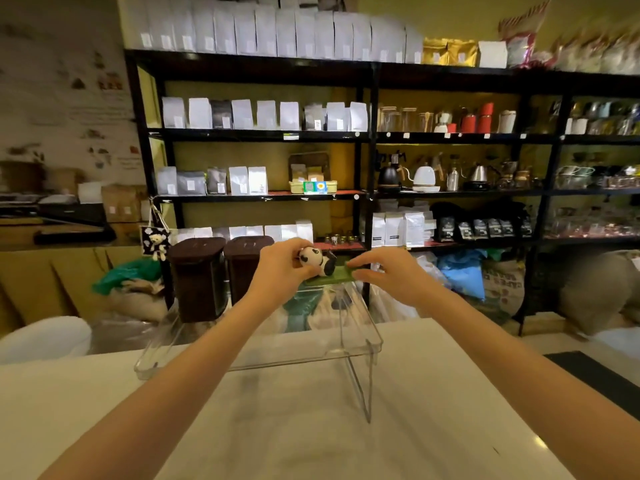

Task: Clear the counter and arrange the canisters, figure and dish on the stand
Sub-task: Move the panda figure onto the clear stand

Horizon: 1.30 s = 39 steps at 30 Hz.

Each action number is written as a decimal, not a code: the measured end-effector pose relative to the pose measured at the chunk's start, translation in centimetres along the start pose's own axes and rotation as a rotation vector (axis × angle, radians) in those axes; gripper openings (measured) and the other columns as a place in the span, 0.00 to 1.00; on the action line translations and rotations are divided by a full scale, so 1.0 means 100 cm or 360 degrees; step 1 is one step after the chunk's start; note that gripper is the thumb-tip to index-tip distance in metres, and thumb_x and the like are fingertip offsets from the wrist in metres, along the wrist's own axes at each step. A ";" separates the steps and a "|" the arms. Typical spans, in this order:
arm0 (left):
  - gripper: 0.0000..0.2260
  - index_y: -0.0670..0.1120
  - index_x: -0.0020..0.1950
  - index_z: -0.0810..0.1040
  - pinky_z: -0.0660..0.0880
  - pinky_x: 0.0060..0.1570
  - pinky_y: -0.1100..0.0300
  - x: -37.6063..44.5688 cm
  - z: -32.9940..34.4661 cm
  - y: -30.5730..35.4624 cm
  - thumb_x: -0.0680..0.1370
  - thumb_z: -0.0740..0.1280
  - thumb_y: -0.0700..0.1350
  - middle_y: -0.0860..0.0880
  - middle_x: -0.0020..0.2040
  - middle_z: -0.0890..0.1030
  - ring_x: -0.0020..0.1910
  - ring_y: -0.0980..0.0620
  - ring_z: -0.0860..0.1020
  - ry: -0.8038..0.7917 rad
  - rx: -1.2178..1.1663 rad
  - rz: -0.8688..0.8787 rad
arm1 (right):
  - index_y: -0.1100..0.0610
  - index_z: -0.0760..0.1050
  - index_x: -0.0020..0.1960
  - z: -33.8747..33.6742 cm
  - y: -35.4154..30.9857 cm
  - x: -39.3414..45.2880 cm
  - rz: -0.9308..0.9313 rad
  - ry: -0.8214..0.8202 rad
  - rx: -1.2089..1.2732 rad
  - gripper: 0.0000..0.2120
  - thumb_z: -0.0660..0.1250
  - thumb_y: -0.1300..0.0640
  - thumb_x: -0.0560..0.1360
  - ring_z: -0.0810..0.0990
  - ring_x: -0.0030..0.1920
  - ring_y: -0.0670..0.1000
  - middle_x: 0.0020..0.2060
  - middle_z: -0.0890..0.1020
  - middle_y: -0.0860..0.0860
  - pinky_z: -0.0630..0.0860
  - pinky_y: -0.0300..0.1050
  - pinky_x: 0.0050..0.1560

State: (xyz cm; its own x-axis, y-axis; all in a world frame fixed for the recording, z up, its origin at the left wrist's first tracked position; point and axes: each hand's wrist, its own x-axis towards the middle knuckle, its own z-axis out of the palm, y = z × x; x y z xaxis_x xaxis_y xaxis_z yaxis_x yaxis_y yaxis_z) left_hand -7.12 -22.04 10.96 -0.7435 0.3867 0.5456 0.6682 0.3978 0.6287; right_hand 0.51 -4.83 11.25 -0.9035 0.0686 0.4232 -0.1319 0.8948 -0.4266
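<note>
A clear acrylic stand [360, 336] sits on the white counter [311, 427]. Two dark brown canisters stand on its left part, one at the left end [198, 278] and a second one [244, 263] right beside it. My left hand [282, 268] grips a black-and-white panda figure [317, 259], which lies over a green dish [332, 276] at the stand's right part. My right hand [384, 271] pinches the dish's right edge. Whether the dish rests on the stand or hangs just above it is unclear.
Behind the counter stand black shelves [367, 136] full of white bags, kettles and jars. Sacks and a blue bag [462, 271] lie on the floor below. A white rounded object [45, 336] sits beyond the counter's left edge. A dark mat [599, 379] lies at right.
</note>
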 end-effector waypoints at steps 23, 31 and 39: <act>0.17 0.41 0.63 0.71 0.74 0.58 0.54 0.039 0.057 -0.051 0.75 0.66 0.37 0.40 0.61 0.77 0.58 0.44 0.76 -0.0248 0.0189 -0.0289 | 0.57 0.79 0.57 0.062 0.050 0.052 0.0103 -0.0232 -0.0259 0.14 0.57 0.57 0.78 0.79 0.54 0.56 0.56 0.82 0.55 0.76 0.53 0.58; 0.21 0.42 0.69 0.66 0.71 0.66 0.48 0.035 0.060 -0.049 0.77 0.63 0.38 0.40 0.66 0.73 0.64 0.42 0.72 -0.0293 0.0247 -0.0329 | 0.58 0.74 0.63 0.063 0.051 0.047 0.0202 -0.0284 -0.0052 0.16 0.55 0.58 0.79 0.74 0.61 0.55 0.63 0.77 0.56 0.69 0.46 0.62; 0.20 0.39 0.71 0.63 0.68 0.65 0.50 0.042 0.048 -0.032 0.79 0.58 0.42 0.38 0.69 0.70 0.67 0.40 0.69 -0.0537 0.0487 -0.0407 | 0.58 0.74 0.63 0.058 0.046 0.045 0.0174 -0.0472 -0.0211 0.16 0.56 0.55 0.78 0.74 0.61 0.55 0.66 0.74 0.55 0.70 0.49 0.64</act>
State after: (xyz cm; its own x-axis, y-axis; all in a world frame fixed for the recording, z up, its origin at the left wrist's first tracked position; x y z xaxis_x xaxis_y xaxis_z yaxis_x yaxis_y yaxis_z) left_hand -12.25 -17.69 8.58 -0.8679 0.4719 0.1552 0.4809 0.7200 0.5003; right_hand -6.50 -2.98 6.53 -0.9912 0.0533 0.1215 0.0087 0.9400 -0.3409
